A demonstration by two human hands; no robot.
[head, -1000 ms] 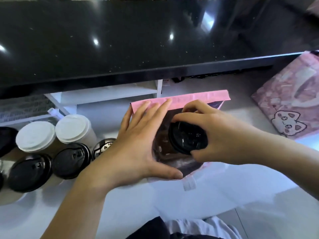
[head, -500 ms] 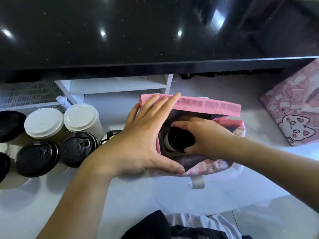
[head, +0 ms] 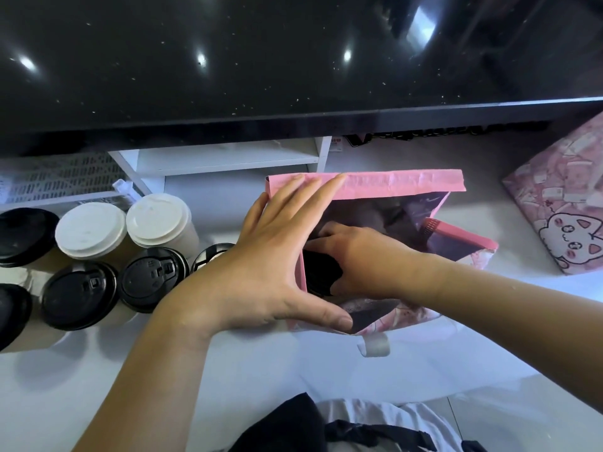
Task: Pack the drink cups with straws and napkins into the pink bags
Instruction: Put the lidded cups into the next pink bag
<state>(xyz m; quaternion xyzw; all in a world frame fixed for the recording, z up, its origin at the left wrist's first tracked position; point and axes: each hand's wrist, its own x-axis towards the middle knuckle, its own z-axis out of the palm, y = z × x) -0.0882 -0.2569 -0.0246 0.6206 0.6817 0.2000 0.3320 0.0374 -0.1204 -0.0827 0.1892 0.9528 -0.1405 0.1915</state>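
An open pink bag (head: 404,184) stands on the white counter in the middle. My left hand (head: 270,265) lies flat against its left wall, thumb along the near rim, and holds it open. My right hand (head: 362,259) is deep inside the bag, gripping a black-lidded cup (head: 318,272) of which only part of the lid shows. To the left stand several more cups, some with white lids (head: 89,230) and some with black lids (head: 153,277). I see no straws or napkins.
A second pink bag with a cat print (head: 564,210) stands at the right edge. A black glossy countertop (head: 293,60) overhangs at the back, with a white shelf (head: 225,158) and a grey perforated tray (head: 55,177) beneath it. A tape tab (head: 375,345) sticks out at the bag's near edge.
My right hand has lowered the black-lidded cup from above the bag's mouth down into the bag. My left hand has kept holding the bag's left side.
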